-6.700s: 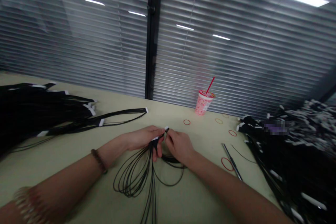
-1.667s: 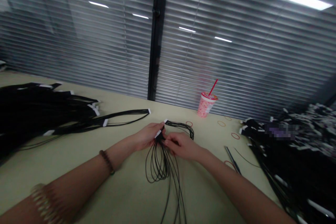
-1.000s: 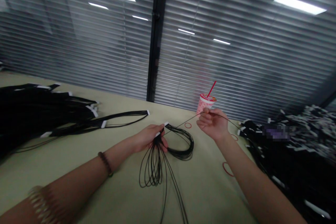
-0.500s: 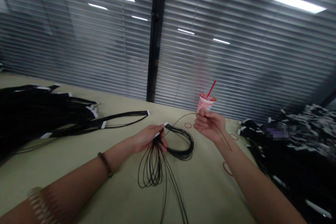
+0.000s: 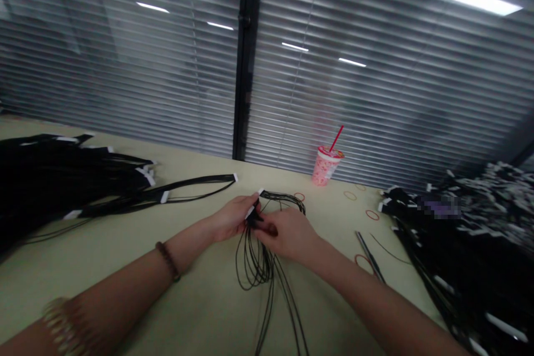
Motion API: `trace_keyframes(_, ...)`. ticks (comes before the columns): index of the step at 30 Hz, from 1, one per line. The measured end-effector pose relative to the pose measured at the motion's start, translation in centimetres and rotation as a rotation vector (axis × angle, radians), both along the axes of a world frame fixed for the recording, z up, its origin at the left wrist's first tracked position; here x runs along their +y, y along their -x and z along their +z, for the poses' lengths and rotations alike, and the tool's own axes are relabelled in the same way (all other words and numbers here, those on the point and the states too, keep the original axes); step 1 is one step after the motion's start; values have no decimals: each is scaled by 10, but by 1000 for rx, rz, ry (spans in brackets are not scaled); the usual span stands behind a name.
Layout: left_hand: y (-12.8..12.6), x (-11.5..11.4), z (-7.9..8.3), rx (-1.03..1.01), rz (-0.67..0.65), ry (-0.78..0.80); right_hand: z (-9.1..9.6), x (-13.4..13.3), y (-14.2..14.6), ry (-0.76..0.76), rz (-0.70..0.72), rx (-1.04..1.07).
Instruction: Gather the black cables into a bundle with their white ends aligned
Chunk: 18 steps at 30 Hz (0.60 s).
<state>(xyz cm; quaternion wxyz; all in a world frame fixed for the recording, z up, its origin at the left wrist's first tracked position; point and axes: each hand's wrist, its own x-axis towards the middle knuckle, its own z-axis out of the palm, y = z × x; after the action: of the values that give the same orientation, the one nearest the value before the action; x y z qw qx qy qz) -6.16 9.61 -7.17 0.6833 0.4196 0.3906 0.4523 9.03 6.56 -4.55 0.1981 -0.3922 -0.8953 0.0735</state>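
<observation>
A looped bundle of thin black cables (image 5: 254,267) with white ends is held in mid-view above the table. My left hand (image 5: 233,217) is closed around it near a white connector (image 5: 251,211); another white end (image 5: 261,192) sticks up beyond my fingers. My right hand (image 5: 287,233) is closed on the same bundle, just below that connector, its thumb and fingers pinched together. Part of the cable loops lies hidden behind my right hand. Several loose cable lengths hang toward the front edge of the view.
Piles of black cables lie at the left (image 5: 62,178) and right (image 5: 471,267). A pink cup (image 5: 324,167) with a red straw stands at the back. Right of my hands are rubber bands (image 5: 372,214), a slim metallic tool (image 5: 369,256) and a stray cable (image 5: 390,250).
My right hand has come left and down from beside the cup to the bundle, letting go of the single strand it held up. My left hand stays about where it was.
</observation>
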Motion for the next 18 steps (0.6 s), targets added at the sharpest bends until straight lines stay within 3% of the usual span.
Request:
trace_keyframes(2, 0, -1, 1, 16, 6, -10, -2, -4, 2, -85, -2, -103)
trace_keyframes(5, 0, -2, 4, 24, 21, -1, 1, -4, 1, -72, 26, -112)
trace_keyframes(15, -1, -6, 8, 34, -169, 43, 16, 7, -5, 146, -27, 247)
trace_keyframes(18, 0, -6, 9, 87, -189, 57, 18, 11, -6, 289, -70, 398)
